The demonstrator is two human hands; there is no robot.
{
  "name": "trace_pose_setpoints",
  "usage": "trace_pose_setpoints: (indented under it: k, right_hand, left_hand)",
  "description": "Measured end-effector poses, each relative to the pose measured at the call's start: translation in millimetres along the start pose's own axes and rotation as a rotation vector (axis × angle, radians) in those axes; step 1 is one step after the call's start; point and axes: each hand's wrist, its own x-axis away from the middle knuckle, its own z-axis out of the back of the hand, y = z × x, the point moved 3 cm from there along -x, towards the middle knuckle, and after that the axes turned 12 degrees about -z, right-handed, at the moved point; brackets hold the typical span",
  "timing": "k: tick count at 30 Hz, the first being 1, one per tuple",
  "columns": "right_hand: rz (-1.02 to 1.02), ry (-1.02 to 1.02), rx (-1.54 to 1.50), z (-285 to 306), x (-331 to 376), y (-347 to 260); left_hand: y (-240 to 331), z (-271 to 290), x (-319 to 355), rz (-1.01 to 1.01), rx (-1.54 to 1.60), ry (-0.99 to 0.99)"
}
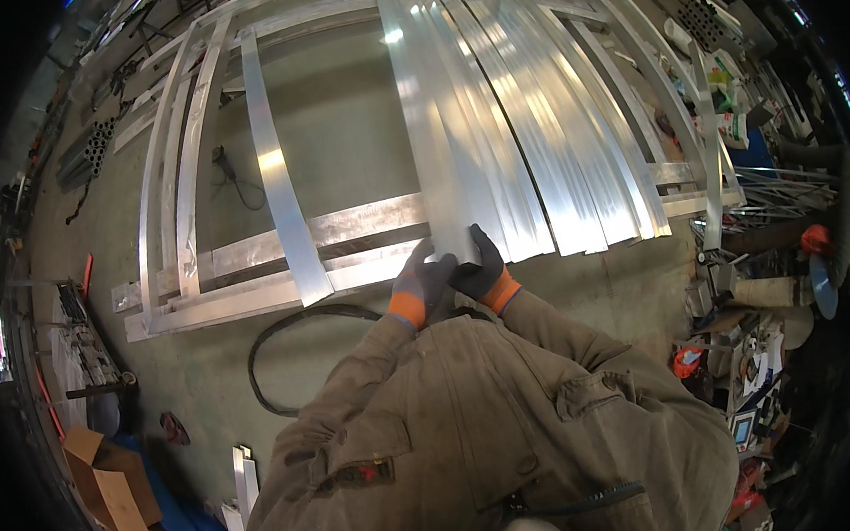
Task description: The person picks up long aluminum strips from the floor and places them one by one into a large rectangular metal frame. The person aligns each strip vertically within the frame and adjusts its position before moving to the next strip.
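Note:
Both my hands wear dark grey work gloves with orange cuffs and meet at the near end of a long silvery metal strip point(447, 181). My left hand point(423, 279) closes on the left edge of that end, and my right hand point(481, 265) closes on its right edge. Several more shiny metal strips point(564, 150) lie side by side just to the right, running away from me. Apart from them, a single flat strip point(281, 177) rests across the frame on the left. All of them lie on a metal frame point(364, 221) of long bars.
A black cable point(253, 359) loops on the floor below the frame. To the left are a bundle of dark tubes point(90, 155) and an open cardboard box point(117, 484). Thin rods point(796, 199), a blue-grey disc point(823, 287) and cluttered tools crowd the right side.

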Motion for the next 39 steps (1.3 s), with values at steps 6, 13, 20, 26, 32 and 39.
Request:
trace_pose_setpoints:
  k: [6, 13, 20, 26, 32, 39]
  right_hand:
    - [-0.391, 0.456, 0.653, -5.0, -14.0, 0.6]
    - [-0.269, 0.454, 1.021, -38.0, -10.7, 17.9]
    - [-0.496, 0.276, 0.970, -5.4, -34.5, 38.6]
    - [-0.797, 0.152, 0.400, -2.0, -15.3, 55.7]
    - [-0.762, 0.148, -0.055, -6.2, -0.5, 47.1]
    - [-0.670, -0.040, -0.639, -10.1, 16.0, 35.7]
  left_hand:
    - [-60.0, 4.5, -15.7, 0.013, -0.029, 0.166]
    - [-82.3, 5.7, -31.0, 0.353, 0.169, 0.059]
    - [-137.7, 18.8, -52.9, 0.366, -0.164, 0.152]
    - [-154.5, 13.8, -59.0, 0.320, 0.065, 0.106]
    - [-128.0, 19.7, -47.4, 0.350, 0.095, 0.108]
    - [-115.0, 26.6, -43.4, 0.403, 0.099, 0.113]
